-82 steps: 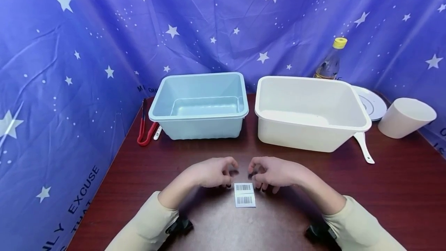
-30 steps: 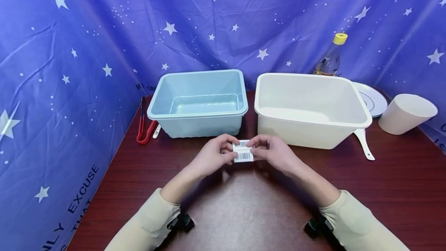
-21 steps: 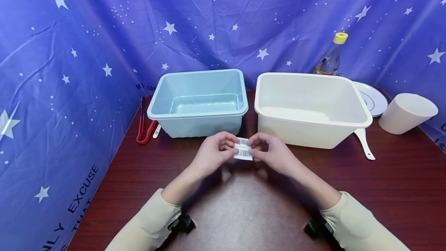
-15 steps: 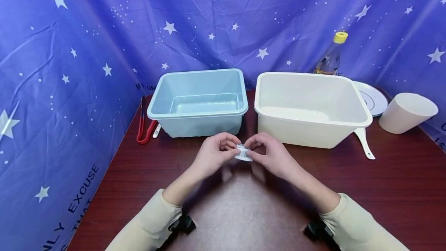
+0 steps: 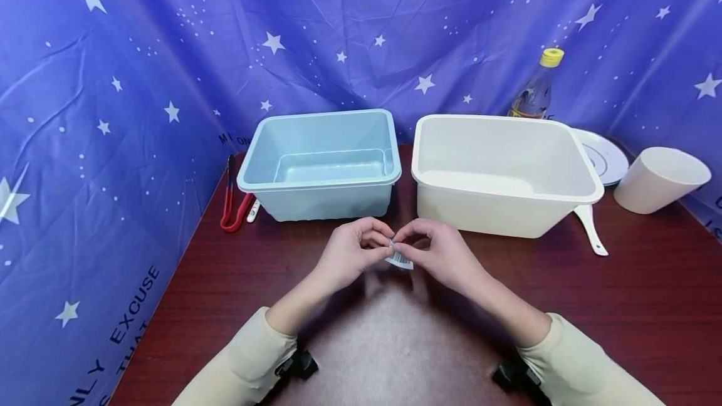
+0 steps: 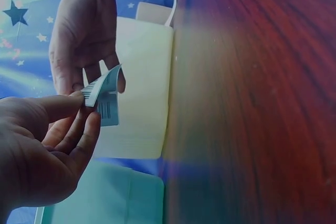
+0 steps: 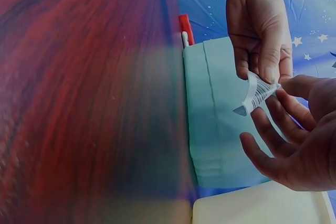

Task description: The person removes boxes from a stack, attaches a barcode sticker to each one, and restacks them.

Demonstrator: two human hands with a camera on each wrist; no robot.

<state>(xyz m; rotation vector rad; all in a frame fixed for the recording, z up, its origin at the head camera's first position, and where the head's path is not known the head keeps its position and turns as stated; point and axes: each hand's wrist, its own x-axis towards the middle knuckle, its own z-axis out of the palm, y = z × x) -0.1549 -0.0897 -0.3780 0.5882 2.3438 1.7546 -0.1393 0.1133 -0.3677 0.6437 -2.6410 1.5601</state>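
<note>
A small white barcode label [image 5: 400, 261] is up off the table, between the hands. My left hand [image 5: 350, 252] pinches its top edge between thumb and forefinger. At the same edge, the thumb and forefinger of my right hand [image 5: 442, 252] pinch it too, fingertips meeting the left ones. In the left wrist view the label [image 6: 109, 111] is bent into two flaps, with bars printed on both. The right wrist view shows the label [image 7: 257, 95] curled, its lower edge flaring out. The fingers cover its upper part in the head view.
Behind the hands stand a light blue bin [image 5: 333, 203] and a white bin [image 5: 479, 216]. A red-handled tool [image 5: 230, 225] lies at left. At right are a white utensil handle [image 5: 590, 230], a plate [image 5: 613, 165], a white cup [image 5: 657, 190] and a yellow-capped bottle [image 5: 531, 96].
Both hands reached down to the label on the table, lifted it and carried it toward the bins. Since then it has gone from flat to bent, and the fingertips have come together.
</note>
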